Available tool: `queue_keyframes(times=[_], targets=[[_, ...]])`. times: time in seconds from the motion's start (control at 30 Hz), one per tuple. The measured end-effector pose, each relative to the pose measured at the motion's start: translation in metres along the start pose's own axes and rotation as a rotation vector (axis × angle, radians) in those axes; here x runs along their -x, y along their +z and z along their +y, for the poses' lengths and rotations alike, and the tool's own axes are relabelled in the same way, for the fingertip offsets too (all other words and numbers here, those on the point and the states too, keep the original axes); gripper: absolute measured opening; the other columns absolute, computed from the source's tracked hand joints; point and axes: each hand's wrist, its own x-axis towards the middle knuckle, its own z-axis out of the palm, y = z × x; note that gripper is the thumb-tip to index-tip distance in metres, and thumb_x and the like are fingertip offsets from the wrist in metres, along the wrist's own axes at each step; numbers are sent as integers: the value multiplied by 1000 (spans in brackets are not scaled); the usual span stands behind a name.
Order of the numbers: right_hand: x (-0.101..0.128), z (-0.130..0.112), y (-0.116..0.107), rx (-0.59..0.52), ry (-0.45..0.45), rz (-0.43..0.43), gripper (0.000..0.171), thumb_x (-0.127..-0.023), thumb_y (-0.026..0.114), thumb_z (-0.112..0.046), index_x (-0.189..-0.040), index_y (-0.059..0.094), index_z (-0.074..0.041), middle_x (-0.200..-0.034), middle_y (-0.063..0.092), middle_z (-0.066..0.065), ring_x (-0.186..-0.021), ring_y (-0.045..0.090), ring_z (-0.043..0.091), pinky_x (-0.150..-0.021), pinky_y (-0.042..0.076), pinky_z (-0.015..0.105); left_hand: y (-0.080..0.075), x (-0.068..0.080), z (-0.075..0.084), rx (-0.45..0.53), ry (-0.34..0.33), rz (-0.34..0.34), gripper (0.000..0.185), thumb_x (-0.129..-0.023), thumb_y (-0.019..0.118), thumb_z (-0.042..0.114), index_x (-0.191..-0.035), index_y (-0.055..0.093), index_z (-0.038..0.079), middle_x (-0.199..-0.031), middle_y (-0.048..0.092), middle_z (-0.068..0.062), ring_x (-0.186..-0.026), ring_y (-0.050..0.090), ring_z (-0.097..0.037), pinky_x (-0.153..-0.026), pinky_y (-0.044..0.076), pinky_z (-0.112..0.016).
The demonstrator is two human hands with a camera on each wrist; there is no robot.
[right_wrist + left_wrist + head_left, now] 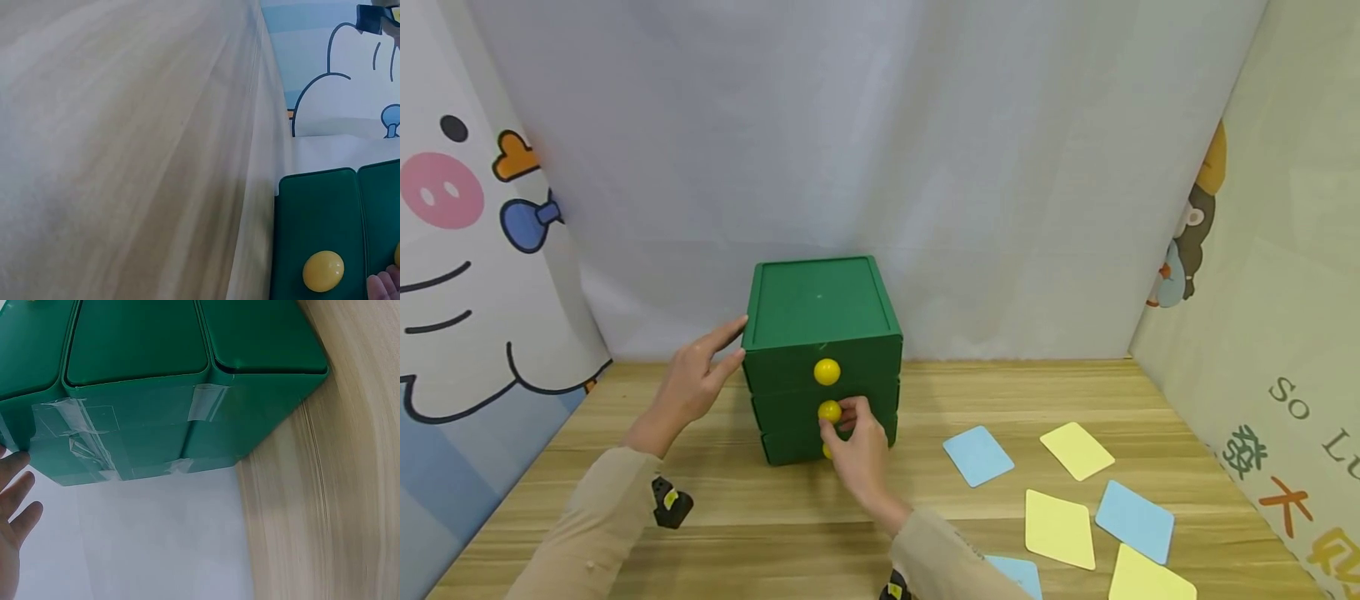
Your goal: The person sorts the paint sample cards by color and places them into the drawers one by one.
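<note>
A green cabinet (pixel 820 300) of three stacked drawers stands on the table, each front with a round yellow knob. My right hand (pixel 861 454) pinches the middle drawer's knob (pixel 829 411) between thumb and fingers. Behind that hand, the bottom knob (pixel 323 271) is partly covered in the head view but whole in the right wrist view. All the drawers look closed. Fairly straight, the fingers of my left hand (pixel 696 375) touch the cabinet's upper left side. In the left wrist view, clear tape (pixel 207 403) runs over the drawers' green side.
Several blue cards (pixel 978 456) and yellow cards (pixel 1060 529) lie flat on the wooden table (pixel 760 533), right of the cabinet. A white cloth (pixel 1000 208) hangs behind. Printed cartoon sheets (pixel 482 333) stand at left and right.
</note>
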Motion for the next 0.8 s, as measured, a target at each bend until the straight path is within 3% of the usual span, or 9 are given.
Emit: queue_keyframes(times=[0.3, 0.8], targets=[[3, 1, -1, -15, -48, 35, 19, -81, 68, -16, -94, 57, -7, -82, 61, 4, -68, 57, 18, -60, 46, 20, -1, 0, 1, 0, -7, -7, 45, -95, 47, 15, -136, 40, 0, -132, 46, -23, -118, 45, -40, -91, 39, -56], [22, -5, -23, -128, 15, -99, 22, -81, 69, -17, -94, 55, -5, -83, 59, 4, -63, 50, 7, -61, 47, 18, -2, 0, 1, 9, -6, -22, 45, -95, 47, 16, -137, 39, 1, -133, 44, -23, -119, 43, -40, -93, 38, -55]])
